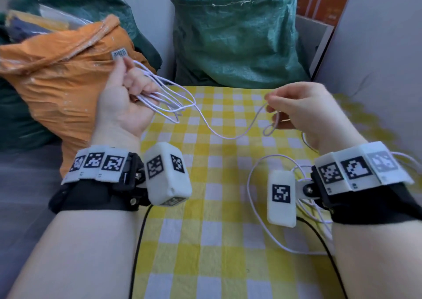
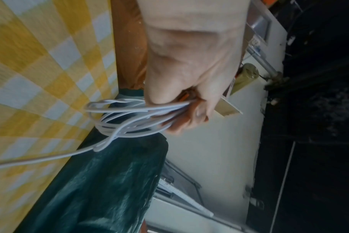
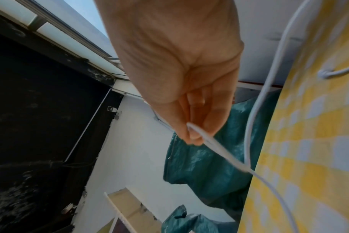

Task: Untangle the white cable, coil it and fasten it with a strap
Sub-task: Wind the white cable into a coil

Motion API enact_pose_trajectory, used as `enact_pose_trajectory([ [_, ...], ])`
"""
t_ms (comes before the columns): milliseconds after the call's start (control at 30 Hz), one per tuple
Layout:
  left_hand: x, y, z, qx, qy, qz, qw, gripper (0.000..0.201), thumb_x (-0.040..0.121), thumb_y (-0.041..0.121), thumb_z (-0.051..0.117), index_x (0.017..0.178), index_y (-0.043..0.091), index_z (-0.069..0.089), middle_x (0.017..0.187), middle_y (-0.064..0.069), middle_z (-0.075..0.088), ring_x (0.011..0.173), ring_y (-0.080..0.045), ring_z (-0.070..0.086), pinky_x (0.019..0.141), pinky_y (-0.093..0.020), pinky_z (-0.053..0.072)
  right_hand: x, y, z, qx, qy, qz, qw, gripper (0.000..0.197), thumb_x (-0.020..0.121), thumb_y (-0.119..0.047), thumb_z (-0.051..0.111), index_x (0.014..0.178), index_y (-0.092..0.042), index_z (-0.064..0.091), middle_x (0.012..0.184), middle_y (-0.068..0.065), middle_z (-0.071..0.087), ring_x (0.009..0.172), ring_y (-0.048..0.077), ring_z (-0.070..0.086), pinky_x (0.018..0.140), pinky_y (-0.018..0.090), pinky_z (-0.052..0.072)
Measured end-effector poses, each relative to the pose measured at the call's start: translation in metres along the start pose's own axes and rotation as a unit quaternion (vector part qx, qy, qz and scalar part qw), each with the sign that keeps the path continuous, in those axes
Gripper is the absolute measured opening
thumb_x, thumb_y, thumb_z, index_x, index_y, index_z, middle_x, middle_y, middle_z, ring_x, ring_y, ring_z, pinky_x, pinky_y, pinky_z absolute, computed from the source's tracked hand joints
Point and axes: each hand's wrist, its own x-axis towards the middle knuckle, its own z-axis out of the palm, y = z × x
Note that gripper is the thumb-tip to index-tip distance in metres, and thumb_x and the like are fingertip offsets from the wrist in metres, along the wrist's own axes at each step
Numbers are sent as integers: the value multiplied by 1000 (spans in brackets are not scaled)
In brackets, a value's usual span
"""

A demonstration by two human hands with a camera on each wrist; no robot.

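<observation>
The white cable (image 1: pixel 230 136) hangs in a slack arc between my two hands above the yellow checked table (image 1: pixel 205 241). My left hand (image 1: pixel 134 88) is raised at the table's far left corner and grips a bundle of several cable loops (image 1: pixel 169 102), also seen as loops (image 2: pixel 127 118) under my curled left hand (image 2: pixel 189 100). My right hand (image 1: pixel 296 106) pinches the cable strand (image 3: pixel 209 141) between thumb and fingertips (image 3: pixel 193 134). More loose cable (image 1: pixel 258 209) lies on the table under my right wrist. No strap is visible.
An orange sack (image 1: pixel 57 74) lies left of the table and a green woven sack (image 1: pixel 233 38) stands behind it. A white wall (image 1: pixel 376 58) runs along the right. Black camera leads (image 1: pixel 139 241) trail from both wrists over the near table.
</observation>
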Motion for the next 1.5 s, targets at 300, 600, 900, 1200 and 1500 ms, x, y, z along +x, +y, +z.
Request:
enact_pose_trajectory([
  [300, -30, -39, 39, 253, -115, -87, 957, 27, 101, 25, 35, 81, 13, 49, 66, -5, 69, 72, -25, 71, 74, -40, 58, -22, -21, 18, -56, -246, -59, 966, 27, 93, -6, 49, 92, -22, 71, 76, -8, 66, 46, 7, 37, 44, 15, 35],
  [600, -40, -54, 43, 372, -147, -112, 910, 21, 102, 20, 36, 84, 13, 43, 66, -6, 64, 50, -24, 59, 51, -31, 50, -27, -28, 20, 43, -269, -90, 958, 13, 95, -6, 51, 84, -13, 54, 85, 8, 67, 42, 7, 32, 41, 15, 28],
  [900, -41, -60, 37, 404, -179, -189, 877, 22, 101, 24, 37, 94, 10, 51, 49, -2, 51, 45, -19, 54, 57, -33, 51, -23, -31, 15, 215, -176, -89, 956, 16, 96, -3, 45, 88, -17, 49, 83, 2, 66, 39, 4, 25, 39, 14, 25],
  [1200, -39, -56, 32, 384, -236, -266, 852, 25, 94, 28, 37, 78, 12, 47, 50, 3, 45, 42, -12, 47, 47, -22, 45, -14, -26, 8, 323, -62, -65, 942, 26, 98, -1, 39, 84, -20, 50, 88, -1, 66, 41, 4, 23, 39, 14, 24],
  [1500, -31, -48, 23, 347, -205, -317, 859, 32, 97, 31, 30, 76, 14, 47, 33, 6, 32, 24, -1, 23, 35, -17, 17, -2, -16, -2, 373, 79, -28, 924, 29, 96, 0, 40, 85, -20, 57, 85, -2, 68, 38, 4, 25, 38, 15, 26],
])
